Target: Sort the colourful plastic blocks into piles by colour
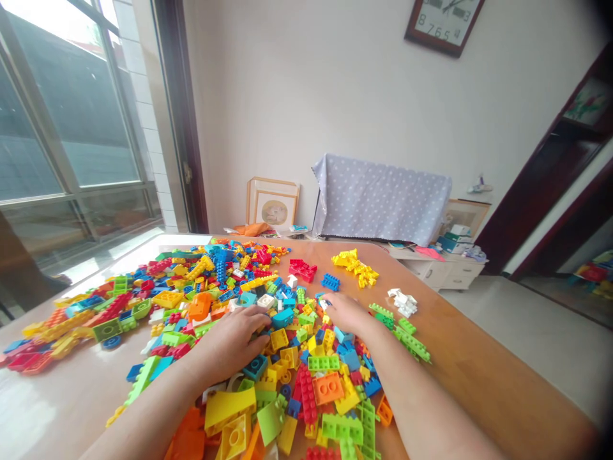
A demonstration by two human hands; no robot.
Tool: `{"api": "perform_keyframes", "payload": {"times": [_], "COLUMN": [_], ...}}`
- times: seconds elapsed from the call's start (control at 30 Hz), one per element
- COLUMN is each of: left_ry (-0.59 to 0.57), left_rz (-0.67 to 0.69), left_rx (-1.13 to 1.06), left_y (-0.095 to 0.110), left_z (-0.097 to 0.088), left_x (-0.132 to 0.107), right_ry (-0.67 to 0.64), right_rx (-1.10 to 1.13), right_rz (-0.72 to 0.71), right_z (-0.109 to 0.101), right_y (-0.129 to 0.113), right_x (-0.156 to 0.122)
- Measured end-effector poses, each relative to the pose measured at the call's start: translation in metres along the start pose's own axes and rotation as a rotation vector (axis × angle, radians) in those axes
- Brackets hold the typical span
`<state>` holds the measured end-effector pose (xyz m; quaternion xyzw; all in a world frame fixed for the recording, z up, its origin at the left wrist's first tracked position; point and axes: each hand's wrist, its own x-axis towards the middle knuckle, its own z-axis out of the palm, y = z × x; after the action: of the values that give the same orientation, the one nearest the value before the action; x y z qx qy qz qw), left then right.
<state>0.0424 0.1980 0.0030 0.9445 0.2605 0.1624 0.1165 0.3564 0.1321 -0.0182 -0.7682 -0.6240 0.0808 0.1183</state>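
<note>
A big heap of coloured plastic building bricks [201, 300] covers the wooden table [483, 370]. My left hand [234, 338] lies palm down on the heap, fingers curled over bricks near a teal brick [282, 316]. My right hand [345, 313] reaches into the heap's far right side, fingertips pinched at a small white and blue piece [324, 303]. Sorted little piles lie beyond: red bricks [302, 269], a blue brick [330, 282], yellow bricks [355, 266], white bricks [403, 301] and green bricks [407, 335].
A large window [71, 128] runs along the left. Behind the table stand a cloth-covered object [380, 198], framed pictures [272, 203] and a low white cabinet [443, 268]. A wall clock [443, 22] hangs above. Bare wood shows at the table's right side.
</note>
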Motion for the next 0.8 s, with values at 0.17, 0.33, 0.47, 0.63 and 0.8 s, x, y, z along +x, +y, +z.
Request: {"api": "perform_keyframes", "payload": {"times": [0.17, 0.33, 0.47, 0.63, 0.8], "left_ry": [-0.007, -0.029, -0.028, -0.016, -0.007], "left_rz": [0.004, -0.001, -0.003, 0.011, 0.024], "left_rx": [0.008, 0.021, 0.034, 0.045, 0.075], "left_y": [0.0, 0.001, 0.001, 0.0, 0.0], "left_z": [-0.001, -0.002, -0.001, 0.0, 0.001], "left_x": [-0.001, 0.0, 0.0, 0.0, 0.0], "right_ry": [0.076, 0.13, 0.068, 0.013, 0.043], "right_rx": [0.145, 0.344, 0.716, 1.02, 1.07], "right_rz": [-0.012, -0.032, -0.032, 0.025, 0.019], "right_z": [0.01, 0.014, 0.007, -0.005, -0.015], "right_y": [0.01, 0.01, 0.001, -0.004, -0.004], "right_x": [0.005, 0.007, 0.005, 0.0, -0.005]}}
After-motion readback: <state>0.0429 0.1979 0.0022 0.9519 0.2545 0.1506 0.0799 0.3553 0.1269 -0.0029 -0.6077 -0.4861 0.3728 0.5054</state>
